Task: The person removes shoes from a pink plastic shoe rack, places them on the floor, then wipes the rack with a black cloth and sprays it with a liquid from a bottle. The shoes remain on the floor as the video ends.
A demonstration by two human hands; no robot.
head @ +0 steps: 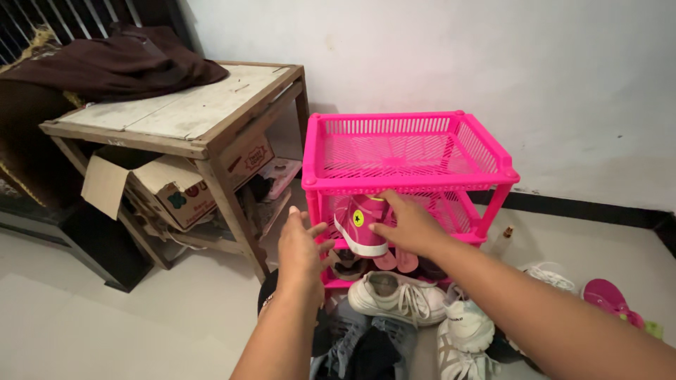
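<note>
Reaching toward a bright pink plastic shelf rack (408, 151) set against a white wall (493, 63), a person works with both bare hands over a scatter of footwear. Largest in view, up and to the left of the grip, is a worn wooden table (183, 105) with a dark brown cloth (113, 63) heaped on its far end and a torn cardboard box (176, 186) tucked beneath it. The rack's slatted top tier sits bare just above the grip, its lower tier level with it. Below the grip, on the pale floor (105, 309), lie a white lace-up sneaker (398, 295) just beneath the right wrist, a second white sneaker with dark stripes (461, 334) down and to its right, and a pair of dark shoes (370, 345) beside the left forearm. Well out to the right rests a pink sandal (609, 299). The right hand (408, 225) has its grip closed on a pink high-top sneaker (360, 224) with a white sole and a yellow round patch, holding it tilted at the front of the rack's lower tier. The left hand (301, 246) hovers just left of that shoe, fingers spread and released, holding nothing and not touching it.
</note>
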